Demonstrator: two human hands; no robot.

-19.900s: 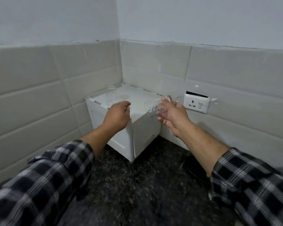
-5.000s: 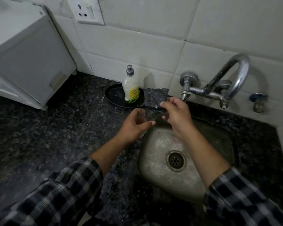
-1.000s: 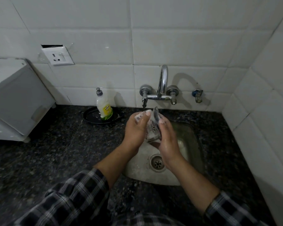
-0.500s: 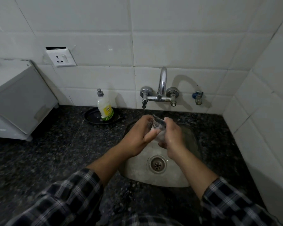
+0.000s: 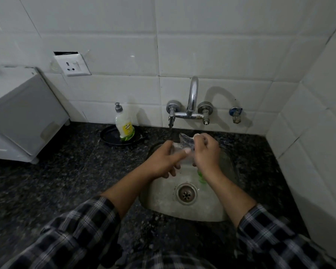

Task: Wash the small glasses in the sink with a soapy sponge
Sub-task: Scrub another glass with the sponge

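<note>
Glass (image 5: pixel 185 142) was held above the sink (image 5: pixel 182 214), between the two hands and just below the side spout (image 5: pixel 171 123) of the tap. The left grip (image 5: pixel 163 162) reached in from the left and closed on the lower, nearer part, with the thumb laid across the top and the fingers curled beneath. The right grip (image 5: pixel 207 152) closed from the other side, its fingertips (image 5: pixel 199 135) curled over the higher, farther end.

The glass therefore lay directly between the grips, touching both. Its long axis was tilted, with the near end low toward the left palm and the far end up toward the wall. Which end was the mouth could not be made out through the clear walls. A green scrap (image 5: pixel 201 176), most likely the sponge, showed under the heel of the right hand. Whether it was held there or lay in the basin I could not tell.

Scrubbing looked to be in hand. The coming move seemed to call for the left grip to steady that axis while the right, nearer the upper end, worked round it. A wet glass could slip along such a tilt.

A soap bottle (image 5: pixel 124 125) stood on the bench (image 5: pixel 47 181), well apart to the left.
</note>
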